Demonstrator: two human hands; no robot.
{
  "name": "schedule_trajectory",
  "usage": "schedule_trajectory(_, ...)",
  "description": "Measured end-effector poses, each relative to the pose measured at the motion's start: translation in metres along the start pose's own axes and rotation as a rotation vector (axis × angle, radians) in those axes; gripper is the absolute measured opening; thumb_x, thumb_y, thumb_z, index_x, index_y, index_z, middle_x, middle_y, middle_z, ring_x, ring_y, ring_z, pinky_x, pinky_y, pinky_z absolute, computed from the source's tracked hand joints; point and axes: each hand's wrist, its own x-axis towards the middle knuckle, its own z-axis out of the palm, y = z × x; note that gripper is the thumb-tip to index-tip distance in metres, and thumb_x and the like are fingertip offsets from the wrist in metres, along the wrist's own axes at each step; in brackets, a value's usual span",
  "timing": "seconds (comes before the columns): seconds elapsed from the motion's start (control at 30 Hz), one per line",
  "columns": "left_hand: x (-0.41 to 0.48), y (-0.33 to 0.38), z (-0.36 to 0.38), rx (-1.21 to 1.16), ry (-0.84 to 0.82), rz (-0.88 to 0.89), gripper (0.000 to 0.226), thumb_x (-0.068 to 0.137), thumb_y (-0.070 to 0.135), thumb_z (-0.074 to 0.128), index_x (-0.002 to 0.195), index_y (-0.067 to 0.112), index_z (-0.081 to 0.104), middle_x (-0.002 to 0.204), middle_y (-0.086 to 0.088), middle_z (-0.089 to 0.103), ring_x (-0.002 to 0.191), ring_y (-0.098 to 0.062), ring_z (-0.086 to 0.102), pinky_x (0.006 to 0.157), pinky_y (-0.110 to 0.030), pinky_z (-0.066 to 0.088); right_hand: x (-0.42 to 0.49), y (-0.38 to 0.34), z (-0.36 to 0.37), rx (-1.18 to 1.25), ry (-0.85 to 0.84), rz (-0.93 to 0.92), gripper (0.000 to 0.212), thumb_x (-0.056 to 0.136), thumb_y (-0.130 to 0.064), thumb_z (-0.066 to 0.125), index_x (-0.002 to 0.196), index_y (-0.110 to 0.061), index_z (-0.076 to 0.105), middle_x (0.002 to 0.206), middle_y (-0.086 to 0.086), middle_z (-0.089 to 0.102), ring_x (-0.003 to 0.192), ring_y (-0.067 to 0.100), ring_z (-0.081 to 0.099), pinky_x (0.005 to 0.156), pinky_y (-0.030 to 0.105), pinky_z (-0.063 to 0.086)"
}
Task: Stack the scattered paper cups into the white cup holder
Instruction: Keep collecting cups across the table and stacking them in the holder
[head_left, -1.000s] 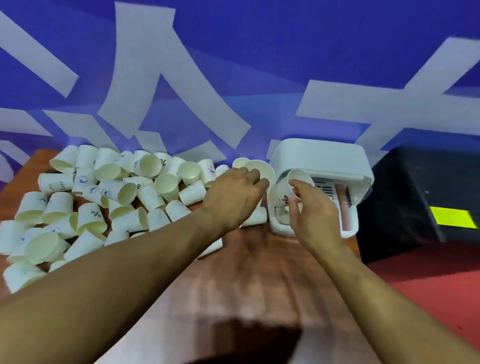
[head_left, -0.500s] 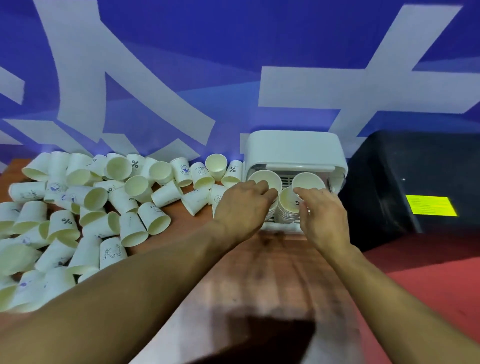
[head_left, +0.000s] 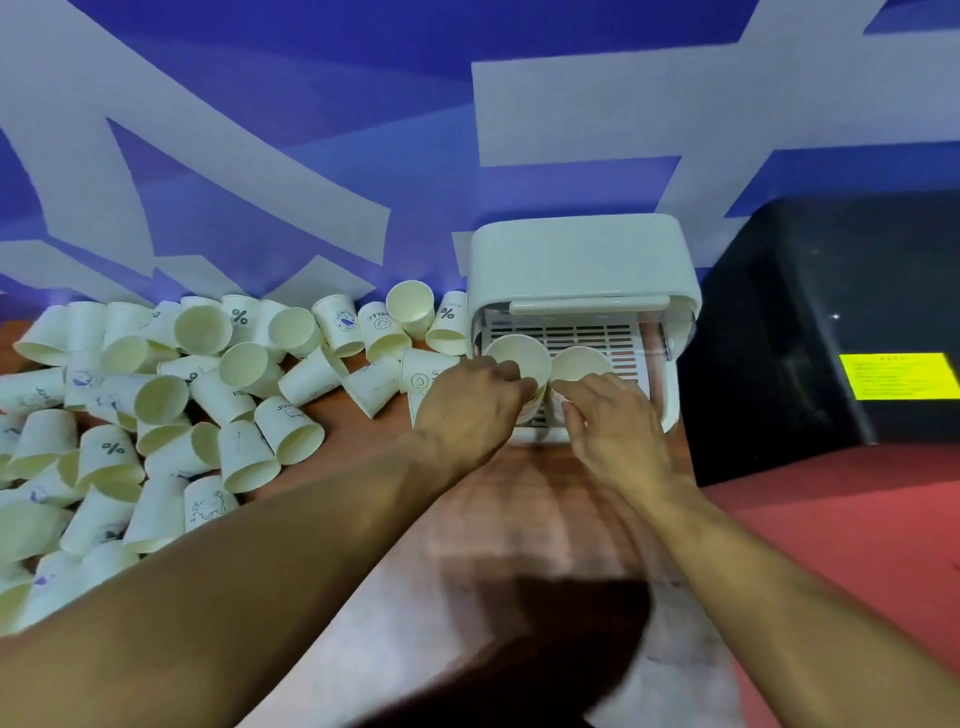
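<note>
**While Both Hands Seat Cups, the Pile Waits**

As we look from near to far, the wooden table (head_left: 519, 519) comes first. Past it, both our hands are at the mouth of the white cup holder (head_left: 582, 260), at 12 o'clock. Our left hand (head_left: 472, 405) curls its fingers round the left cup stack (head_left: 519, 358). Our right hand (head_left: 618, 431) pinches the right cup stack (head_left: 582, 364) just under the rim, between forefinger and thumb. Both stacks stand rim-up in the holder, side by side.

The scattered paper cups (head_left: 208, 389) lie heaped from 9 to 11 o'clock of the holder. Most are on their sides, and the closest sit just beside its left wall.

We judge these cups to be very light and thin-walled, easy to dent under a hard squeeze. The rolled rim looks like the stiffest part. A gentle pinch near the rim, or fingers spread round the upper wall, should hold one. A cup pressed in crooked could wedge.

A black box (head_left: 831, 312) stands at 3 o'clock.
</note>
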Motion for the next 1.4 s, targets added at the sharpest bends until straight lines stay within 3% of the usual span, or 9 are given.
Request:
schedule_trajectory(0.13, 0.000, -0.005, 0.012, -0.130, -0.140, -0.017, 0.036, 0.088, 0.006, 0.045, 0.119, 0.015, 0.059, 0.104, -0.006, 0.059, 0.097, -0.030, 0.055, 0.069, -0.041, 0.049, 0.001, 0.000, 0.005, 0.012, 0.036, -0.012, 0.028, 0.083, -0.014, 0.055, 0.104, -0.011, 0.072, 0.084, 0.004, 0.067, 0.077, 0.029, 0.061, 0.070, 0.039, 0.050)
schedule_trajectory(0.27, 0.000, -0.009, 0.020, -0.163, -0.155, -0.004, 0.037, 0.089, 0.009, 0.043, 0.121, 0.015, 0.060, 0.106, -0.007, 0.060, 0.099, -0.030, 0.054, 0.076, -0.042, 0.049, -0.001, -0.002, 0.007, 0.029, 0.057, 0.001, 0.027, 0.082, -0.013, 0.056, 0.104, -0.011, 0.072, 0.084, 0.003, 0.067, 0.077, 0.029, 0.060, 0.071, 0.038, 0.050)
schedule_trajectory(0.4, -0.001, -0.015, 0.027, -0.231, -0.106, 0.047, 0.035, 0.092, 0.011, 0.044, 0.123, 0.014, 0.060, 0.111, -0.008, 0.059, 0.103, -0.030, 0.054, 0.077, -0.035, 0.046, -0.001, -0.005, 0.006, 0.035, 0.071, 0.013, 0.028, 0.079, -0.011, 0.060, 0.105, -0.009, 0.072, 0.088, 0.005, 0.067, 0.081, 0.029, 0.060, 0.073, 0.040, 0.052)
schedule_trajectory(0.5, -0.018, -0.019, 0.033, -0.357, 0.078, 0.033, 0.034, 0.096, 0.016, 0.052, 0.129, 0.013, 0.058, 0.120, -0.009, 0.058, 0.105, -0.028, 0.054, 0.079, -0.030, 0.044, -0.005, -0.014, 0.002, 0.061, 0.161, -0.009, 0.029, 0.080, -0.005, 0.061, 0.108, -0.005, 0.069, 0.098, 0.008, 0.065, 0.090, 0.030, 0.058, 0.079, 0.041, 0.051)
schedule_trajectory(0.67, -0.082, -0.036, 0.050, -0.471, 0.252, -0.386, 0.038, 0.089, 0.028, 0.058, 0.125, 0.016, 0.061, 0.113, -0.007, 0.058, 0.101, -0.027, 0.057, 0.081, -0.036, 0.050, -0.020, -0.051, 0.008, 0.113, 0.232, -0.080, 0.026, 0.082, -0.005, 0.063, 0.107, -0.005, 0.069, 0.102, 0.009, 0.065, 0.093, 0.029, 0.057, 0.080, 0.037, 0.048)
schedule_trajectory(0.93, -0.185, -0.050, 0.086, -0.562, 0.055, -1.077, 0.045, 0.088, 0.047, 0.062, 0.125, 0.022, 0.056, 0.112, -0.007, 0.062, 0.097, -0.026, 0.063, 0.073, -0.031, 0.046, -0.028, -0.128, 0.040, 0.174, 0.018, -0.227, 0.031, 0.081, -0.006, 0.068, 0.111, -0.008, 0.067, 0.101, 0.006, 0.063, 0.091, 0.026, 0.057, 0.077, 0.036, 0.051)
schedule_trajectory(1.03, -0.200, -0.049, 0.101, -0.720, -0.012, -1.291, 0.053, 0.084, 0.048, 0.065, 0.128, 0.023, 0.052, 0.116, -0.010, 0.063, 0.105, -0.028, 0.061, 0.082, -0.033, 0.049, -0.032, -0.151, 0.050, 0.186, -0.074, -0.220, 0.035, 0.080, -0.008, 0.069, 0.115, -0.011, 0.066, 0.106, 0.005, 0.064, 0.095, 0.025, 0.059, 0.078, 0.036, 0.053)
schedule_trajectory(1.2, -0.202, -0.044, 0.113, -0.845, -0.049, -1.367, 0.054, 0.086, 0.042, 0.063, 0.133, 0.021, 0.049, 0.124, -0.011, 0.062, 0.113, -0.029, 0.059, 0.089, -0.034, 0.047, -0.040, -0.163, 0.053, 0.165, -0.186, -0.261, 0.035, 0.085, -0.016, 0.062, 0.120, -0.013, 0.063, 0.109, 0.003, 0.062, 0.098, 0.025, 0.058, 0.081, 0.038, 0.052)
schedule_trajectory(1.4, -0.200, -0.044, 0.117, -0.963, -0.015, -1.274, 0.039, 0.092, 0.026, 0.061, 0.129, 0.015, 0.056, 0.126, -0.008, 0.062, 0.115, -0.027, 0.057, 0.091, -0.028, 0.041, -0.032, -0.160, 0.051, 0.132, -0.268, -0.243, 0.038, 0.087, -0.018, 0.062, 0.125, -0.015, 0.061, 0.113, 0.004, 0.063, 0.100, 0.023, 0.060, 0.083, 0.038, 0.053)
